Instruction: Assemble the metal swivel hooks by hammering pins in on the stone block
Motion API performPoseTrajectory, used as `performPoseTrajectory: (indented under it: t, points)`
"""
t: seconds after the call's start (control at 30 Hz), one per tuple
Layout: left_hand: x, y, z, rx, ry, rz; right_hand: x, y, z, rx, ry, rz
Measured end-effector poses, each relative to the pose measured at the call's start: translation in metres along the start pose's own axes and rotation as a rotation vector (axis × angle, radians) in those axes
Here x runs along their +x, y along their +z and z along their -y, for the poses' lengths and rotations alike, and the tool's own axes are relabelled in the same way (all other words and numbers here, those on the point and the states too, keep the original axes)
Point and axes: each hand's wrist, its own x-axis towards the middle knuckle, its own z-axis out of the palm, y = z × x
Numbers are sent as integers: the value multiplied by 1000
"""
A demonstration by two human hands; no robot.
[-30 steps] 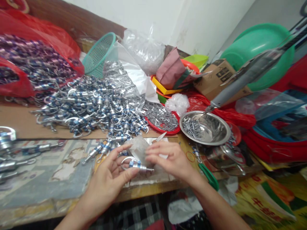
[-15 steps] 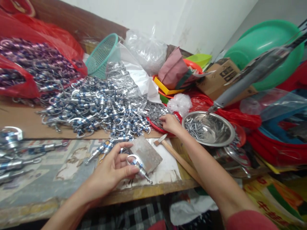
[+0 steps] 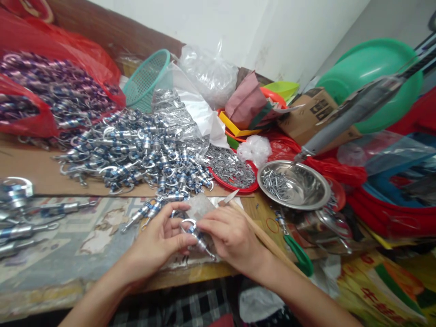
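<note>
My left hand (image 3: 157, 243) pinches a small silver and blue metal clasp (image 3: 195, 233) with a ring at its top, over a grey metal block (image 3: 203, 206) near the table's front edge. My right hand (image 3: 229, 236) sits against the clasp's lower end, fingers curled; whether it holds a small part is hidden. A wooden-handled tool (image 3: 259, 234) lies just right of my right hand. Beyond them lie a big heap of the same clasps (image 3: 136, 150), a red tray of small grey parts (image 3: 235, 170) and a steel bowl of screws (image 3: 294, 184).
A red bag of purple clasps (image 3: 44, 97) fills the far left. A teal basket (image 3: 146, 79), clear plastic bags, a cardboard box (image 3: 318, 116) and a green basin (image 3: 373, 79) crowd the back. A grey power screwdriver (image 3: 344, 122) hangs over the bowl. Green-handled pliers (image 3: 299, 256) lie at the edge.
My right hand has come back from the red tray of small parts to the clasp in my left hand. The left hand and clasp stayed put.
</note>
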Motion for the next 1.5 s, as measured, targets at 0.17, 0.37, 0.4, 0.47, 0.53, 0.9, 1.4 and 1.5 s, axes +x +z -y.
performPoseTrajectory:
  t: [0.17, 0.37, 0.4, 0.47, 0.53, 0.9, 1.4, 1.5]
  points:
    - [0, 0, 1, 9, -6, -2, 7, -16, -1, -59, 151, 225]
    - [-2, 1, -1, 20, -12, -4, 17, -11, -5, 176, 259, 337]
    - [-2, 1, -1, 20, -9, -3, 18, -5, -5, 192, 285, 310]
    - [-2, 1, -1, 19, -2, 2, 18, 7, -5, 219, 337, 232]
    - [-2, 0, 0, 21, 0, 6, 16, 17, -4, 253, 373, 155]
    - [-4, 4, -7, 35, -28, -23, -58, -22, -48, -142, 703, -80]
    - [-6, 5, -6, 46, -5, -42, -57, -49, 15, -91, 288, 69]
    - [-5, 3, -5, 47, -3, -46, -64, -45, 17, -116, 318, 145]
